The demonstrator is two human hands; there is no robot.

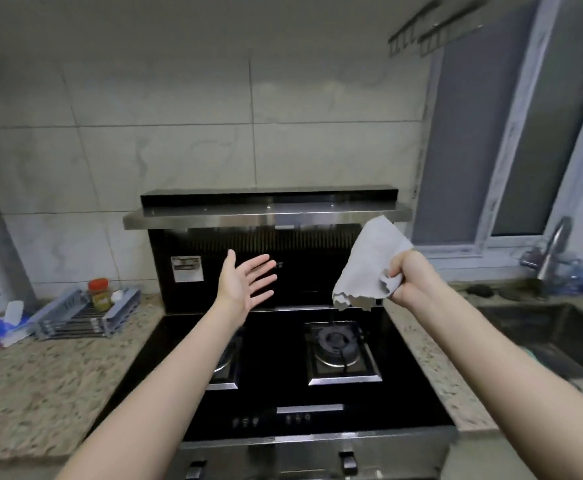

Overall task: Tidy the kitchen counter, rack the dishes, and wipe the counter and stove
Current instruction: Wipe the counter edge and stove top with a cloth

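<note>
A black glass stove (pixel 276 386) with two burners sits in the speckled granite counter (pixel 40 382). Above the right burner (pixel 338 344) my right hand (pixel 413 282) grips a crumpled grey-white cloth (pixel 369 265), which hangs in the air in front of the stove's back panel. My left hand (pixel 245 282) is raised over the left burner, palm up, fingers spread, holding nothing. The left forearm hides most of the left burner.
A folded grey dish rack (pixel 85 317) lies at the counter's back left with a red-lidded jar (pixel 100 294) behind it. A blue tissue pack (pixel 4 327) lies left of it. A sink (pixel 560 337) and tap (pixel 553 251) are at the right, under a window.
</note>
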